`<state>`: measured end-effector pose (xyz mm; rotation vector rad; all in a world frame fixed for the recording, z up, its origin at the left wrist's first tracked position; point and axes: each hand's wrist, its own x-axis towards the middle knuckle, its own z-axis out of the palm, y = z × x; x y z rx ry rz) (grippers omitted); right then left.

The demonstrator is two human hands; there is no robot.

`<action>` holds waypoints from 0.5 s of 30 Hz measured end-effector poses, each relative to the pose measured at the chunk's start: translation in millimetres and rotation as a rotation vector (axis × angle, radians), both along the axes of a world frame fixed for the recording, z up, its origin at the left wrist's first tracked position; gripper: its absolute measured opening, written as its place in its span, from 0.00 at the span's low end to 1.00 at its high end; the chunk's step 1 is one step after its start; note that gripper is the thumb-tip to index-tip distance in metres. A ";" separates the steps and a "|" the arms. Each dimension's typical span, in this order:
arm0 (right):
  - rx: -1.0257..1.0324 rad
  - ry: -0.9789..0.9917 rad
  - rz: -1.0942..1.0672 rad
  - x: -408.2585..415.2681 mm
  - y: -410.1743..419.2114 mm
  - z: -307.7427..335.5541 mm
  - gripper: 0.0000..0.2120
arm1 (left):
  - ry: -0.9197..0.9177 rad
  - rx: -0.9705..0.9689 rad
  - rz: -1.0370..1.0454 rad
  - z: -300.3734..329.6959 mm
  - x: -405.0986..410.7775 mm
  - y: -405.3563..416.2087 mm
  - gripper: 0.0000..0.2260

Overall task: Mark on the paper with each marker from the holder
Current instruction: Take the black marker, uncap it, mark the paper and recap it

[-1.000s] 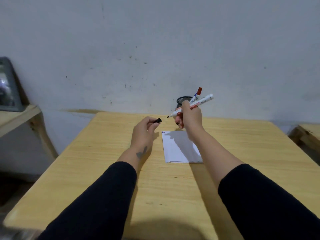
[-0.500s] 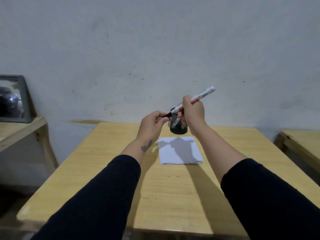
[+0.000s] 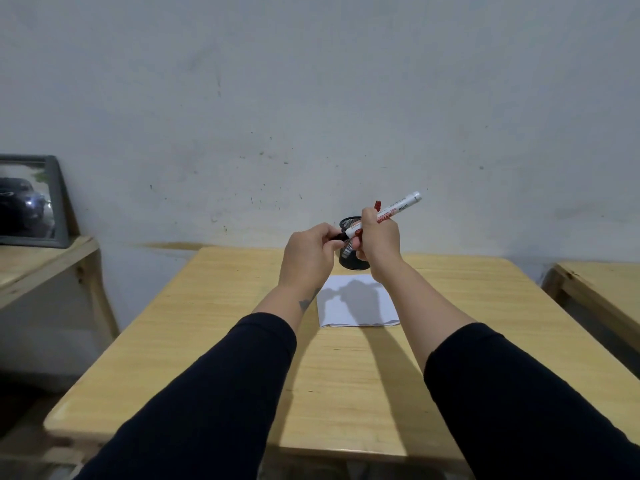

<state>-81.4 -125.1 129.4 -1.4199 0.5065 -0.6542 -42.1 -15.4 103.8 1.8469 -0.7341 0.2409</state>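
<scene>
My right hand (image 3: 379, 241) grips a white marker (image 3: 401, 205) with red print, its rear end slanting up to the right. My left hand (image 3: 309, 250) pinches the marker's black cap (image 3: 338, 236), which sits on the tip end. Both hands hover above the table, in front of a black mesh holder (image 3: 349, 258). A red-capped marker (image 3: 376, 205) sticks up from the holder behind my right hand. A white sheet of paper (image 3: 356, 301) lies flat on the wooden table (image 3: 242, 327), just below the hands and in their shadow.
A framed picture (image 3: 31, 201) leans against the wall on a wooden shelf (image 3: 41, 261) at the left. Another wooden table's edge (image 3: 599, 289) shows at the right. A grey wall stands right behind the holder.
My left hand, which held the black cap apart from the marker, has come to the tip and pushed the cap on. Both hands rose above the paper.
</scene>
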 end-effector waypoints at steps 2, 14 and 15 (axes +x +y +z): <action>0.021 0.031 0.016 2.3 0.0 -2.2 0.13 | 0.018 0.005 0.014 -3.1 0.4 0.6 0.05; -1.141 0.273 -0.159 -4.3 -15.7 -30.3 0.12 | 0.070 0.178 0.114 -8.5 17.7 2.8 0.06; -1.202 0.271 -0.159 -3.9 -17.4 -33.5 0.10 | 0.063 0.169 0.107 -9.1 16.7 0.8 0.07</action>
